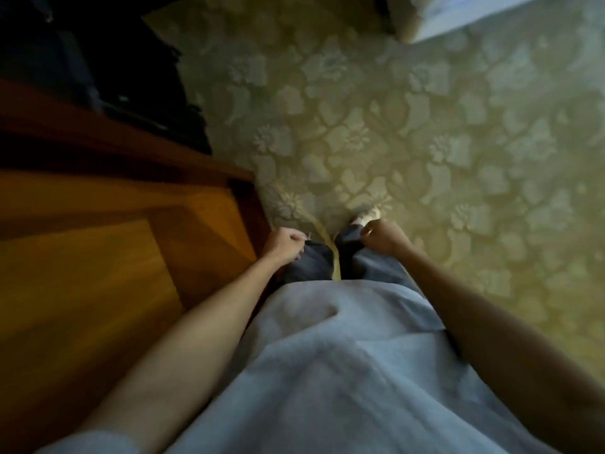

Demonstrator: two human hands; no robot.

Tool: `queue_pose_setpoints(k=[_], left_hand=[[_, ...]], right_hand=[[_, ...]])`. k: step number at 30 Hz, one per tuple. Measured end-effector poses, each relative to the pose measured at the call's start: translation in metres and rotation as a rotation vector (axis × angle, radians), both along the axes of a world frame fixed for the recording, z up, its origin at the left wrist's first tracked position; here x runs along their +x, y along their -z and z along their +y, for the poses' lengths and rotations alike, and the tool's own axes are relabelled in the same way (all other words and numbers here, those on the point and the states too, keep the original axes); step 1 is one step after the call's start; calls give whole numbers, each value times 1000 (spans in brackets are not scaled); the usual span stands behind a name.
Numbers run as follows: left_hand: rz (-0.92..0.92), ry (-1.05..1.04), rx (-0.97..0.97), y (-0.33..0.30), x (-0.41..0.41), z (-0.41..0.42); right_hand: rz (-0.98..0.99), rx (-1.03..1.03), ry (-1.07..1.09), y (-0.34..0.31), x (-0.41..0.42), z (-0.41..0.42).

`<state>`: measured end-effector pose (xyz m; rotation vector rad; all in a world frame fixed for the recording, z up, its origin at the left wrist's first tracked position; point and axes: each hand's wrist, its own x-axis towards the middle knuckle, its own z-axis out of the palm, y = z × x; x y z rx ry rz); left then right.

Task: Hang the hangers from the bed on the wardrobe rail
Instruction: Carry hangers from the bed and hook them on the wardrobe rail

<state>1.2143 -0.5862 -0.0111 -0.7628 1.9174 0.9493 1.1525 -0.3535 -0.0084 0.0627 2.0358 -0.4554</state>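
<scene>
Head view, looking steeply down the person's front. The floor is a carpet (pixel 409 132) of pale olive with a repeated leaf-and-flower pattern; it fills the middle and right of the frame. Along the left runs wooden furniture (pixel 98 244) of orange-brown panels, its stepped edges slanting from the left border toward the centre, its near corner just beside the left hand (pixel 283 245). Above it, at upper left, lies a dark mass (pixel 108 70) too dim to identify. At the top right corner a pale blue-white surface (pixel 474 11) with a straight lower edge meets the carpet; what it is cannot be told.

Edges and room: the open carpet stretches ahead and to the right of the person; the furniture edge closes the left side.

Count: two bare forearms, two hands, two dark trouser legs (pixel 311 263), one light shoe tip (pixel 366 217) showing past the right hand (pixel 381 235), one light blue shirt (pixel 343 371) filling the lower centre.

Left hand: fingers curled in, hanging beside the left trouser leg; a small pale speck shows at the fingertips, too blurred to tell whether anything is held. Right hand: fingers curled into a loose fist, nothing visible in them.

No hanger, bed or wardrobe rail can be made out in this view; their position cannot be told.
</scene>
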Motion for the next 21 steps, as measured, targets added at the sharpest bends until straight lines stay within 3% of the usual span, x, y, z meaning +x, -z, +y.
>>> queue_pose_setpoints(k=[12, 17, 21], left_hand=[[7, 502, 78, 16, -194, 222], [31, 527, 34, 6, -256, 259], [-4, 503, -32, 6, -291, 260]], right_hand=[[-107, 88, 928, 30, 78, 215], [-142, 83, 1093, 39, 58, 261], [61, 42, 1159, 33, -21, 280]])
